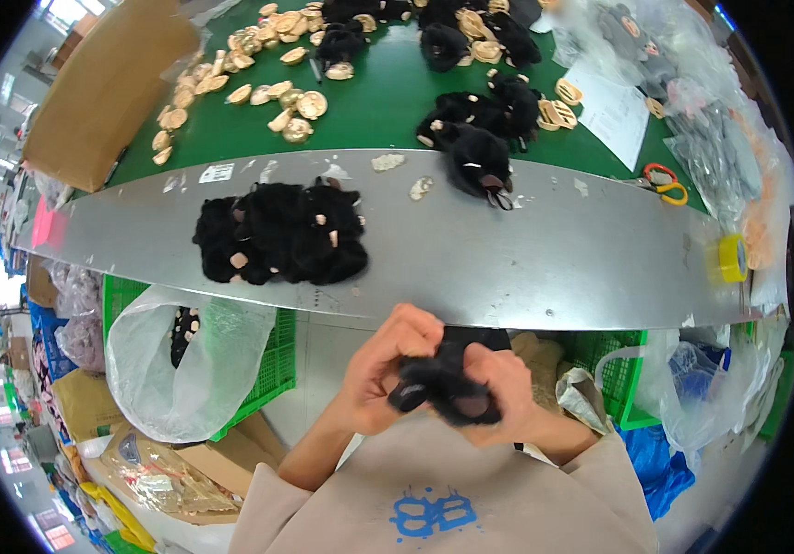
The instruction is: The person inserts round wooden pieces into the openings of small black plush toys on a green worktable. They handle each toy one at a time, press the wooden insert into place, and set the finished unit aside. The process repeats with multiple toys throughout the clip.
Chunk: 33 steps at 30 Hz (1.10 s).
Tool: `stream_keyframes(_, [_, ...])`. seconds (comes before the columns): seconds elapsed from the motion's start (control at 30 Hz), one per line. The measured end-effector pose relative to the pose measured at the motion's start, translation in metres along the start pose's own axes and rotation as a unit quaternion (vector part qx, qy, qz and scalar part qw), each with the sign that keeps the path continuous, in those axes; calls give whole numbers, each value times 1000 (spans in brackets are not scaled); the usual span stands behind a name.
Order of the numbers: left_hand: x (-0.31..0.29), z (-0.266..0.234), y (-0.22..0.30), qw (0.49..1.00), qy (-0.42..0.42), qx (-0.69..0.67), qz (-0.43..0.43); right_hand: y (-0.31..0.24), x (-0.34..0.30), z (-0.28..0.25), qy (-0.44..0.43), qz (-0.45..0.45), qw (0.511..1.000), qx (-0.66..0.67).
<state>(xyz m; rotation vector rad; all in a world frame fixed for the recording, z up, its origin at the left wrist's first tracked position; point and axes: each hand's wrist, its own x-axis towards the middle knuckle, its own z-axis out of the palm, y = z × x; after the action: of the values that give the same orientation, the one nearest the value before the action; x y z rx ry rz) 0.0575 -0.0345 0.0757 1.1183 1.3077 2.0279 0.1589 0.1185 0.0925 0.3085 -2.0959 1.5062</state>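
Note:
Close to my body, past the table's near edge, my left hand (386, 371) and my right hand (506, 395) are both closed on a small black plush toy (443, 379). The toy is blurred, with a brownish round patch near my right thumb. On the metal table strip (554, 268), several black plush toys with small beige parts (281, 233) lie bunched at the left. Another black plush toy (477, 159), with a loop at its end, lies farther off, against more black plush pieces (484, 111).
A green work surface (369, 111) carries tan rounded pieces (300, 106). At the right are scissors (665, 183), a yellow tape roll (732, 257), a paper sheet (614, 120) and plastic-bagged plush. A cardboard box (106, 88) stands far left; a bag-lined green crate (272, 360) sits below the table.

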Motion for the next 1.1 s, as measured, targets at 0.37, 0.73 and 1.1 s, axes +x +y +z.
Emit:
stream_keyframes(0.37, [0,18,-4,997,63,20,33,1,16,-7,77,-96,992,-25])
stream_keyframes(0.73, [-10,33,-2,940,198,279,11,17,2,16,147,-9,983,-109])
stream_keyframes(1.1, [-19,32,-18,881,361,301,56,11,6,39,159,-16,984,-80])
